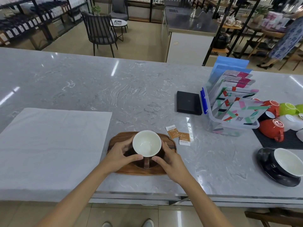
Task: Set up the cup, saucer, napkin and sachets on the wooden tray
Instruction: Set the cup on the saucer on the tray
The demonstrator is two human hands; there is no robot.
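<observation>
Two hands, the left hand [122, 155] and right hand [170, 158], hold the cup [146, 143] from both sides over the saucer [139, 165] on the wooden tray [168, 141]. Lower it slowly, flat, into the saucer's middle.

a single head-worn wide-angle view looks forward and down from standing height over the marble counter [147, 95], close above the wooden tray [168, 141] at the near edge, shop floor beyond.
</observation>
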